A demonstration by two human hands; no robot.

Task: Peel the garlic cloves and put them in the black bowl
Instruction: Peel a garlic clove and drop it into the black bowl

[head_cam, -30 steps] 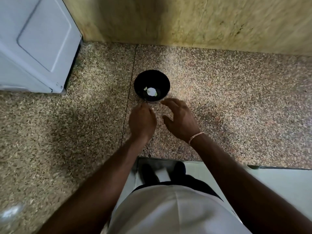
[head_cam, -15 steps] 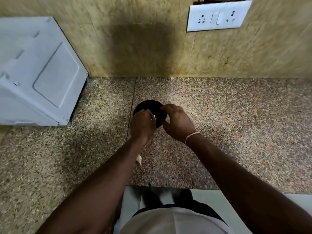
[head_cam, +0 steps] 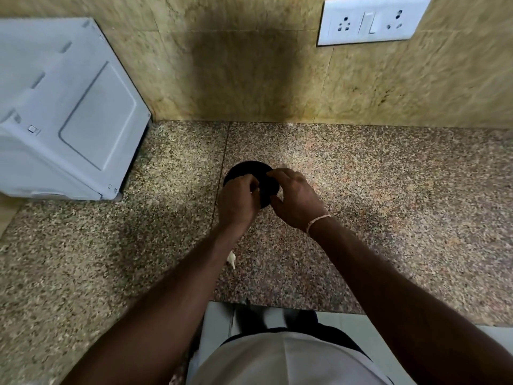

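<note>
Hovering together over the black bowl [head_cam: 251, 173], the left hand [head_cam: 238, 201] and right hand [head_cam: 295, 201] both have their fingers curled inward, though whether they pinch a clove between them I cannot tell. A white scrap of garlic [head_cam: 231, 259] lies on the speckled counter [head_cam: 388, 204] beside the left forearm, with a white appliance [head_cam: 63, 112] far left.

The person's arms were bare, with no sleeves showing. A thin, pale band [head_cam: 319, 222] went around the right wrist, just behind the right hand [head_cam: 295, 200]. The left hand [head_cam: 238, 201] and its wrist wore nothing. The person had on a light, whitish top [head_cam: 288, 359] that looked round and wide at the bottom of the view. Just above the top, dark clothing [head_cam: 327, 333] showed.
</note>
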